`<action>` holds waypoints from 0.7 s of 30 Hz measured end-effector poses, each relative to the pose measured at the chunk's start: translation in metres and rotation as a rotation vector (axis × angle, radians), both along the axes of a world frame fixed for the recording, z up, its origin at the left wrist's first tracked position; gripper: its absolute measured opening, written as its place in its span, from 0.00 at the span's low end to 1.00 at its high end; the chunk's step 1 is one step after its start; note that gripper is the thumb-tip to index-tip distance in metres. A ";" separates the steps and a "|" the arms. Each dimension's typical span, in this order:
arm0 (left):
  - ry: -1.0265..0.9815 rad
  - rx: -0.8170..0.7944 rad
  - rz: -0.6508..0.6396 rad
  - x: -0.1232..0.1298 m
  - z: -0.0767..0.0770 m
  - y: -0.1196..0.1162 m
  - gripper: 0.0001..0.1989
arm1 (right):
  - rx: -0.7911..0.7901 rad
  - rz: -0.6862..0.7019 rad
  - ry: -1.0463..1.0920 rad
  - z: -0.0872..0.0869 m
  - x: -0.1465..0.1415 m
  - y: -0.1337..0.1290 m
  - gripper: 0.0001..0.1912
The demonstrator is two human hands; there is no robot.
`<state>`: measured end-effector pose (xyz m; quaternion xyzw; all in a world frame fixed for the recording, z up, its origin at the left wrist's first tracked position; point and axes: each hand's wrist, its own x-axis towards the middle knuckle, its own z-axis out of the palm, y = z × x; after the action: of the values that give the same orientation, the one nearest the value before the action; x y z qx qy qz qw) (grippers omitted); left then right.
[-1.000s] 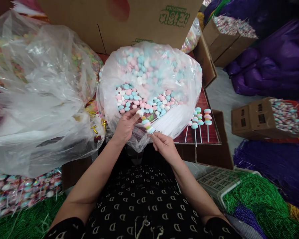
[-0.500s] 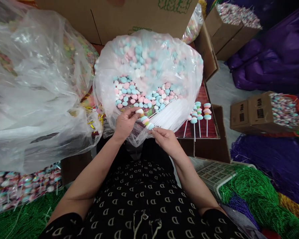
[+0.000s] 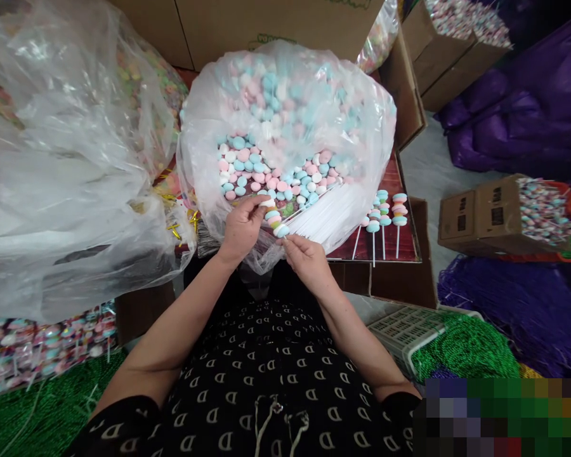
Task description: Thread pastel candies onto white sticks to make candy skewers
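left hand (image 3: 242, 230) and right hand (image 3: 307, 260) are both pinching one candy stick (image 3: 273, 219), one at each end, right by a clear bag of pastel candies (image 3: 285, 108).

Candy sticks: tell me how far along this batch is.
Done: a few finished candy sticks stand out on the dark red board. In hand: a pastel candy stack is pinched between the left hand and right hand. Left to do: the plastic bag holds many pastel candies, with a bundle of bare white sticks.
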<state>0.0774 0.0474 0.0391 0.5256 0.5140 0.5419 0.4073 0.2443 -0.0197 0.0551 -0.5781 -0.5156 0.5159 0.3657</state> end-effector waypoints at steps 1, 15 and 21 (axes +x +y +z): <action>0.013 0.007 -0.009 -0.001 -0.001 0.001 0.09 | 0.004 -0.011 0.000 -0.001 0.000 0.001 0.20; -0.557 -0.124 -0.035 0.017 0.025 0.000 0.21 | 0.027 -0.064 0.068 -0.013 -0.014 0.011 0.23; -0.680 -0.222 -0.047 0.023 0.040 0.006 0.25 | 0.069 -0.038 0.156 -0.011 -0.011 0.005 0.24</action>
<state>0.1007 0.0534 0.0790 0.2794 0.3925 0.6173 0.6220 0.2329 -0.0145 0.0438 -0.5330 -0.4921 0.5341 0.4342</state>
